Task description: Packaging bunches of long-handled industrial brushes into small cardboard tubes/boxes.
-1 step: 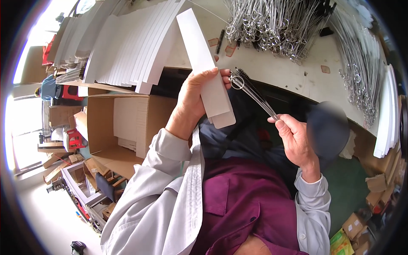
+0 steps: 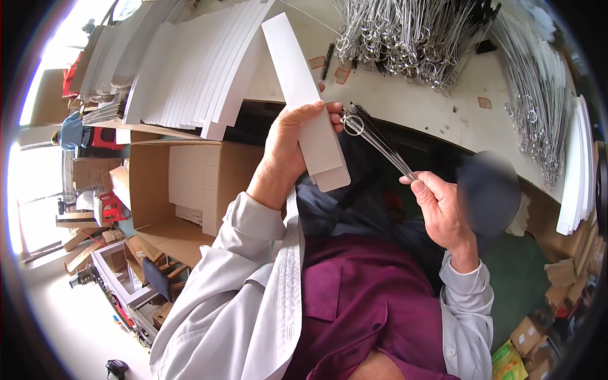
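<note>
My left hand (image 2: pixel 288 136) is closed around a long, narrow white cardboard box (image 2: pixel 308 107), held at a slant with an end flap showing at its lower end. My right hand (image 2: pixel 441 209) pinches a small bundle of wire brushes (image 2: pixel 380 142) by one end, between thumb and fingers. Black bristles and a metal ring show at the bundle's far end, close beside the left fingertips; whether they touch I cannot tell. A large heap of similar wire brushes (image 2: pixel 405 44) with ring ends lies on the table (image 2: pixel 437 120) beyond my hands.
A row of white boxes (image 2: pixel 190 69) stands at the table's left. Below it is an open brown carton (image 2: pixel 174 221) with white boxes inside. More wire brushes (image 2: pixel 535 95) lie at the right, beside stacked white boxes (image 2: pixel 577 164). One loose black brush (image 2: pixel 327 61) rests on the tabletop.
</note>
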`<state>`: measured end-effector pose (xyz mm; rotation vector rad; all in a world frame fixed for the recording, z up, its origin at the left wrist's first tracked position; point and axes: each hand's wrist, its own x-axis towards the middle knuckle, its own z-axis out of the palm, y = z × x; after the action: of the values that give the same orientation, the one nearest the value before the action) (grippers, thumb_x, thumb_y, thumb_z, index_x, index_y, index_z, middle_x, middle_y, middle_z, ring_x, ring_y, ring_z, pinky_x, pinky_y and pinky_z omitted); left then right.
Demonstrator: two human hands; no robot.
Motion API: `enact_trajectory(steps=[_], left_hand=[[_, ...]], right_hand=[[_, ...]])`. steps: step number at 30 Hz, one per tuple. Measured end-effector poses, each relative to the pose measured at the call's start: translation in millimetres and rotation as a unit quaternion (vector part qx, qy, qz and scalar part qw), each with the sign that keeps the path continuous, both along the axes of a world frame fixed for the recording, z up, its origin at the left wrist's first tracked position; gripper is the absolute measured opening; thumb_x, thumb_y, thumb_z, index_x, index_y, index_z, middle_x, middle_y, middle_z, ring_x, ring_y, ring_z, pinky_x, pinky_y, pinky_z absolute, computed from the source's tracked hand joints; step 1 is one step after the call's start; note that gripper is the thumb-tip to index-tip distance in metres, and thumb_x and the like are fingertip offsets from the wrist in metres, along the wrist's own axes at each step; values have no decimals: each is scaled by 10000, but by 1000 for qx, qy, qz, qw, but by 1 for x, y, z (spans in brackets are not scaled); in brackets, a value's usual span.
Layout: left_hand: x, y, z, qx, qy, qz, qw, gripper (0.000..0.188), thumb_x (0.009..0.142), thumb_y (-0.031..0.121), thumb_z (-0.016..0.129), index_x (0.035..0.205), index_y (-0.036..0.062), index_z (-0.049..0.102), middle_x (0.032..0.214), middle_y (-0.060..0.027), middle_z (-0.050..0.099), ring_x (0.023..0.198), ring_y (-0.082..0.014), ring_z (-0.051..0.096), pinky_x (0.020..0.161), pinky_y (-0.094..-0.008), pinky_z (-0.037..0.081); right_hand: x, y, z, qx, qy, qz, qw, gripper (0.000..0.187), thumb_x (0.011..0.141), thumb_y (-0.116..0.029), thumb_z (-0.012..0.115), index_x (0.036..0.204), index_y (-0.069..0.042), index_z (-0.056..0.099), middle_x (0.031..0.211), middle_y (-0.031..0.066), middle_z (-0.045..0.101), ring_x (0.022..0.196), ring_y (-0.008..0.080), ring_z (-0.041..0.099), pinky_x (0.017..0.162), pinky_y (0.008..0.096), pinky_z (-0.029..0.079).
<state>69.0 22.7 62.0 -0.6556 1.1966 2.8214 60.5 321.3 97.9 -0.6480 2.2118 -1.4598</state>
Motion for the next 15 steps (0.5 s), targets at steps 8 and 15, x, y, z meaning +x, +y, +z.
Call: enact_trajectory(steps=[8,15], left_hand=[[-10,27,20,28,-63,19,997,434,908,155,634,1271,-68,548,1023,-195,669,853,-251,659,802,-389,578],[-13,42,22,0,-24,77,997,361,925,174,639,1205,-41,565,1018,-197,659,863,-259,648,838,-413,570]], right_hand=[[6,20,15,67,53,10,996,194,1050,-143,602,1051,41,663,730,184,615,560,250,541,544,343,431],[15,42,22,96,95,-16,991,253,1035,-97,602,1251,20,663,891,214,716,726,340,697,672,353,533]])
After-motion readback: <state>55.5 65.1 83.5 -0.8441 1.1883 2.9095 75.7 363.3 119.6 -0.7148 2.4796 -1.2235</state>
